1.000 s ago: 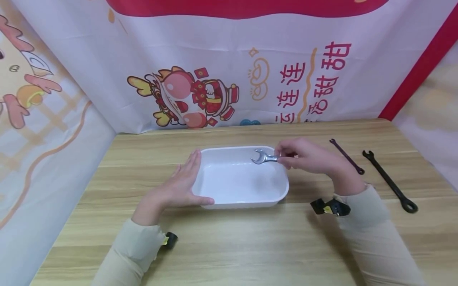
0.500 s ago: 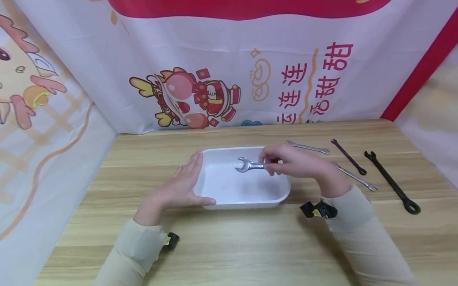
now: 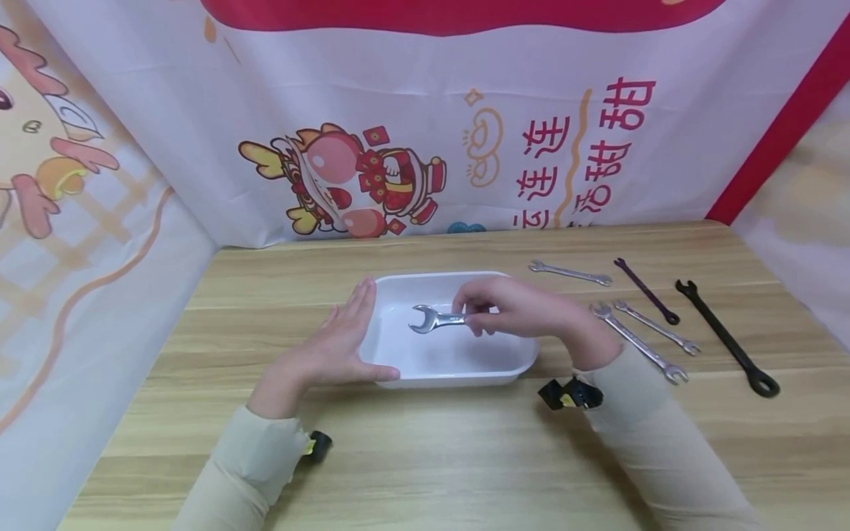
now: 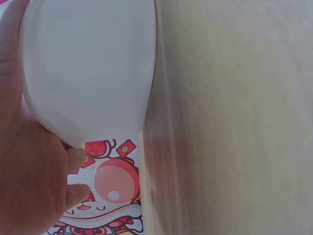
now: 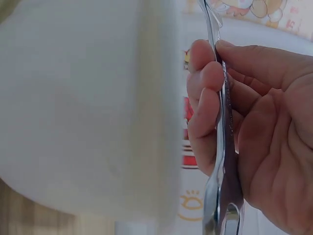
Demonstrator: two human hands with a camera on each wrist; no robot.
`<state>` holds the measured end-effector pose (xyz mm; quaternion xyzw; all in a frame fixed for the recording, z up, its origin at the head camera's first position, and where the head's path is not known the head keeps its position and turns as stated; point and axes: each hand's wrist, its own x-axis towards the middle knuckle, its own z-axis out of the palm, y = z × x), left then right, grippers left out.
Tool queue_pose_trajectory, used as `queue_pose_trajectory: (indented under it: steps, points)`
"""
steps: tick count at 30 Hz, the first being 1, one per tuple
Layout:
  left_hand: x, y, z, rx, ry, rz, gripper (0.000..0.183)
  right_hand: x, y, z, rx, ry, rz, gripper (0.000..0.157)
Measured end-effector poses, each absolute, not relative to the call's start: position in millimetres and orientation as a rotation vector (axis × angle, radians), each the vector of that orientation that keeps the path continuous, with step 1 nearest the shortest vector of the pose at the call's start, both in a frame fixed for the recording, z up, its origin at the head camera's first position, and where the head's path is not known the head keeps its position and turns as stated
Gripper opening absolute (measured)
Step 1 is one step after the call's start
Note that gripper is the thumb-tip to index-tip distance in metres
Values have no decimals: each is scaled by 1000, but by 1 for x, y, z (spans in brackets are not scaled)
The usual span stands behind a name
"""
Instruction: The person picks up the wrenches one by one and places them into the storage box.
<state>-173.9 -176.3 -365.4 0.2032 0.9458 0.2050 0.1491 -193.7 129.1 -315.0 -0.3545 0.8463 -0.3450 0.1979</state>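
Note:
A silver open-end wrench (image 3: 434, 318) is pinched between the thumb and fingers of my right hand (image 3: 511, 308), above the inside of a white rectangular tray (image 3: 425, 360). Its open jaw points left. The right wrist view shows the same wrench (image 5: 226, 129) lengthwise across the fingers, with a ring-shaped end toward the bottom. At the tray's left end, my left hand (image 3: 322, 352) rests against the rim with straight fingers spread along the side and the thumb along the near edge. In the left wrist view the hand (image 4: 32, 181) touches the tray wall (image 4: 93, 63).
Several wrenches lie right of the tray: a silver one (image 3: 571, 273) at the back, two more silver ones (image 3: 639, 341) partly behind the right forearm, a thin purple one (image 3: 647, 291) and a large black one (image 3: 724, 335). A printed cloth (image 3: 398, 81) hangs behind the wooden table (image 3: 425, 457).
My right hand has carried the wrench left and nearer, from the tray's right rim to over its middle. Silver wrenches on the table have come into sight behind the arm. The left hand stays put.

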Motion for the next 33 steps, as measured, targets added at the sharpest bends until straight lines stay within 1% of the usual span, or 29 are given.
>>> queue_pose_trajectory:
  steps: [7,24,33]
  points:
    - [-173,-177,-365,567,2719,588,139,-193,118,-322,-1023,2359,-926,15]
    - [-173,-178,-361,582,2717,579,140,-189,105,-337,-1023,2319,-827,21]
    - [-173,-178,-365,590,2714,598,139,-189,105,-350,-1012,2310,-826,21]
